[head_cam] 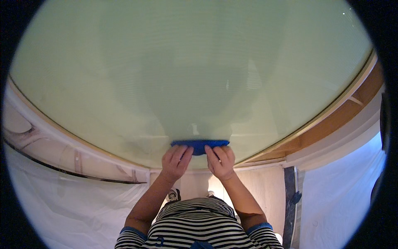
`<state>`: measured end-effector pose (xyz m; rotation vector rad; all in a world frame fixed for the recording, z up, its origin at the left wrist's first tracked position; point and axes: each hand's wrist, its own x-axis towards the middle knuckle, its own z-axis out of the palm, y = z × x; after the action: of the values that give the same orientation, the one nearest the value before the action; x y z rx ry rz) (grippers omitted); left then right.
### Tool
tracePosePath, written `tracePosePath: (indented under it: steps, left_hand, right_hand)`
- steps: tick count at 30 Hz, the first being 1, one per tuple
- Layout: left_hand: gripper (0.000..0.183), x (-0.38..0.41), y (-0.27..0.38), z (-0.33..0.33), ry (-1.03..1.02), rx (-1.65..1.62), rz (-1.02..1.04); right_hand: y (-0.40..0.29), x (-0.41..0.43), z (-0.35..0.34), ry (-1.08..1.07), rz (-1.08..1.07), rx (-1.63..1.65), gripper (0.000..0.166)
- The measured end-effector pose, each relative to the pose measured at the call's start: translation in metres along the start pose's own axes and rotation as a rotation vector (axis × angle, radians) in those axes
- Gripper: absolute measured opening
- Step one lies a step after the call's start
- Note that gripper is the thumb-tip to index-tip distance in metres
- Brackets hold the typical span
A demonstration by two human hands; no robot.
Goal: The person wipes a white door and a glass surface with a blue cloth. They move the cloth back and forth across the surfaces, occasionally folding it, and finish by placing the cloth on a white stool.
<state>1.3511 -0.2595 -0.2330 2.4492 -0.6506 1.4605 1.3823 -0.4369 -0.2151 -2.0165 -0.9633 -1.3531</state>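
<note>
A blue hand tool (199, 147) with a long straight edge rests against the near part of a large, pale green translucent sheet (199, 77) with fine ridges. At the tool's left part, my left hand (177, 160) grips it with bent fingers. The right part is gripped by my right hand (220, 158) in the same way. The tool's middle shows between both hands, its far edge lying along the sheet. The thumbs are partly hidden.
A wooden rim (298, 133) curves around the sheet. White plastic sheeting hangs at the left (77, 205) and right (339, 186). A dark strip (289, 205) runs beside a pale board floor (264, 190) at the lower right. A shoe (173, 195) shows below.
</note>
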Motion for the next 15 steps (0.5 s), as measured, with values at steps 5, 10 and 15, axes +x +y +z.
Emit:
tracePosePath:
  steps: [5, 10, 15]
  left_hand:
    - [0.029, 0.039, 0.000, -0.016, 0.083, 0.005, -0.022]
    - [0.031, -0.018, 0.000, 0.004, -0.052, -0.032, -0.017]
    - [0.030, -0.036, 0.009, 0.022, -0.159, -0.064, 0.011]
  right_hand:
    - [-0.003, 0.026, -0.002, 0.059, 0.008, -0.027, 0.030]
    - [-0.003, -0.023, 0.015, 0.016, 0.009, -0.033, 0.037]
    - [0.007, -0.064, 0.012, -0.115, 0.081, -0.002, 0.038]
